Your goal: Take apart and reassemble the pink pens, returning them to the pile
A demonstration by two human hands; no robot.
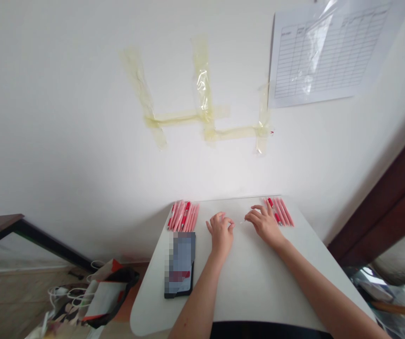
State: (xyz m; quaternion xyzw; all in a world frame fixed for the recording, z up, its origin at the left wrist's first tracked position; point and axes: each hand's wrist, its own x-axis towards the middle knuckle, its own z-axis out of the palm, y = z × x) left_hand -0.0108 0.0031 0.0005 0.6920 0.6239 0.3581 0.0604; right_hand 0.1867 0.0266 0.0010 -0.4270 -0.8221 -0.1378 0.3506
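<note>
My left hand [221, 231] hovers over the middle of the white table [258, 282], thumb and index finger drawn together in a pinch. Anything between those fingertips is too small to make out. Facing it, my right hand [264, 225] is pinched on a small, thin whitish piece [242, 221] that points toward the left hand. Beside the right hand lies a row of pink and red-and-white pens [282, 212], some in clear wrapping. A larger group of similar pens [184, 216] lies to the left of my left hand.
A phone [181, 263] with a blurred screen lies on the table's left side. The white wall [82, 117] behind carries yellowed tape [204, 89] and a printed sheet [322, 56]. Bags and cables [99, 296] are on the floor at left; dark red wood [382, 202] stands at right.
</note>
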